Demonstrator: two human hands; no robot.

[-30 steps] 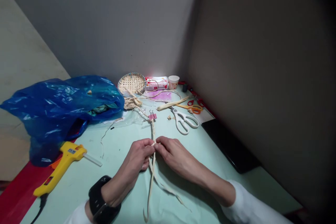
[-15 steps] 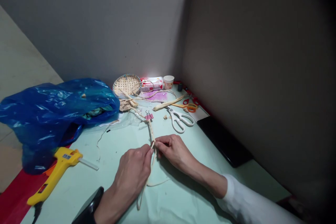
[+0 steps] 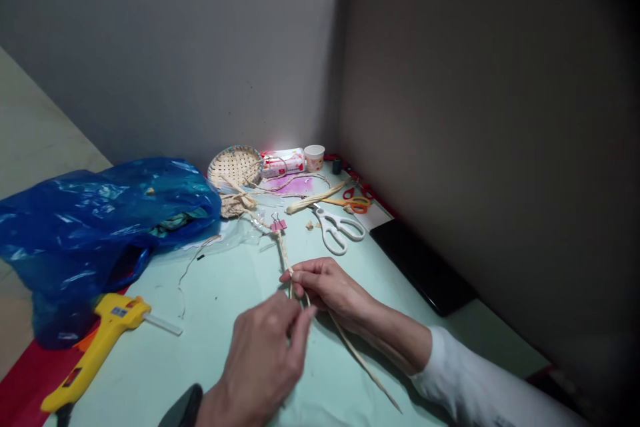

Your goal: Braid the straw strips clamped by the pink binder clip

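Note:
A narrow braid of pale, straw-like strands (image 3: 283,252) runs toward me from a pink binder clip (image 3: 278,225) that grips its far end. My right hand (image 3: 333,287) is closed, pinching the braid's near end between thumb and fingertips. Just nearer to me, my left hand (image 3: 267,353) is curled and slightly blurred, with a loose strand running in at its thumb and fingertips. Another loose strand (image 3: 363,360) slants out from under my right hand toward the lower right.
On the left lie a yellow glue gun (image 3: 97,343) and a blue plastic bag (image 3: 100,220). White-handled scissors (image 3: 337,230), orange scissors (image 3: 357,205) and a black flat device (image 3: 420,267) lie right. A woven basket (image 3: 235,165) and a paper cup (image 3: 315,157) stand at the back.
My left hand has moved nearer to me and right, away from the braid's end. One loose strand now lies out to the right. My right hand keeps its pinch; the view has shifted slightly.

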